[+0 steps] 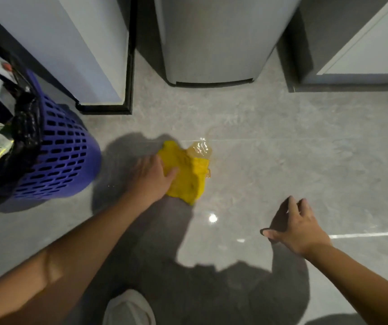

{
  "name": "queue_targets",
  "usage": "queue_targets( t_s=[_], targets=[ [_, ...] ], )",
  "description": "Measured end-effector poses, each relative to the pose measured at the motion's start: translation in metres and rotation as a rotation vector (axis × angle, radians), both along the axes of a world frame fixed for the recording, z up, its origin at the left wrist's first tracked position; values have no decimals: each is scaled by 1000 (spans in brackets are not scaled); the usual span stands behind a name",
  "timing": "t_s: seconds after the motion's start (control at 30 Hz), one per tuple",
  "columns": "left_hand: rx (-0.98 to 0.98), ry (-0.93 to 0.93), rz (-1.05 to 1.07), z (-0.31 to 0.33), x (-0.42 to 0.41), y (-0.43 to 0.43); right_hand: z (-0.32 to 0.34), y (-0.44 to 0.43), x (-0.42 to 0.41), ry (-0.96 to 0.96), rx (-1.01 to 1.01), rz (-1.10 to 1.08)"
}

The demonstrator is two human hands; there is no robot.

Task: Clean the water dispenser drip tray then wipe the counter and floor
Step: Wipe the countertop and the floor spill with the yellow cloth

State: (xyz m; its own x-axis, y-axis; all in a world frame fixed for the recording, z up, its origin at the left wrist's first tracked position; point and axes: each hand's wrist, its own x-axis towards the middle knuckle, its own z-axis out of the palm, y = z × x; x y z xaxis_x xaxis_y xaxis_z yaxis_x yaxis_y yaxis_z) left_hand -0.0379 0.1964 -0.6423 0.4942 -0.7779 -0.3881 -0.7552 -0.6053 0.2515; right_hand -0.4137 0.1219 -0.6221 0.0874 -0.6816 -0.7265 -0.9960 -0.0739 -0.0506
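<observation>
The yellow cloth (pixel 188 177) lies bunched on the grey tiled floor (pixel 305 148), in front of the base of the water dispenser (pixel 211 43) and apart from it. A small puddle (pixel 200 148) of clear liquid sits on the floor at the far edge of the cloth, touching it. The left hand (pixel 149 179) is on the near-left part of the cloth, palm down, with the thumb laid across the top of the fabric. The fingers appear to be curled into the folds in a grasp, though the back of the hand and some motion blur hide them. The right hand (pixel 298 228) is well apart from the cloth, to the right and nearer the person. It is released, fingers spread and relaxed, carrying nothing, and casts a shadow on the tile below it. A purple slotted basket (pixel 64 156) stands on the floor to the left of the cloth (lined with a black bag (pixel 24 127) that spills over its rim). A pale cabinet (pixel 71 43) with a dark plinth stands behind the basket. A second cabinet (pixel 364 55) stands to the right of the water dispenser.
</observation>
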Motion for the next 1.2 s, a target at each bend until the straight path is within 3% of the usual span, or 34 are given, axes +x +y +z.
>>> queue_targets(
  t_s=[0.1,0.3,0.57,0.77,0.97,1.07,1.2],
  targets=[
    [22,-233,-182,-8,10,-19,-3,1,7,65,-90,24],
    [-40,-191,-446,-25,13,-76,-9,-1,5,81,-60,34],
    [-116,-190,-1085,-34,-36,-146,-8,0,4,36,-49,24],
    [-165,-127,-1012,-44,-82,-75,-6,1,5,43,-80,46],
    [-169,-137,-845,-52,-59,23,-8,2,2,49,-80,63],
    [-131,-170,-687,-50,-32,10,-10,3,0,36,-83,52],
    [-61,-181,-607,-52,-16,-69,-11,4,0,23,-88,35]
  ],
)
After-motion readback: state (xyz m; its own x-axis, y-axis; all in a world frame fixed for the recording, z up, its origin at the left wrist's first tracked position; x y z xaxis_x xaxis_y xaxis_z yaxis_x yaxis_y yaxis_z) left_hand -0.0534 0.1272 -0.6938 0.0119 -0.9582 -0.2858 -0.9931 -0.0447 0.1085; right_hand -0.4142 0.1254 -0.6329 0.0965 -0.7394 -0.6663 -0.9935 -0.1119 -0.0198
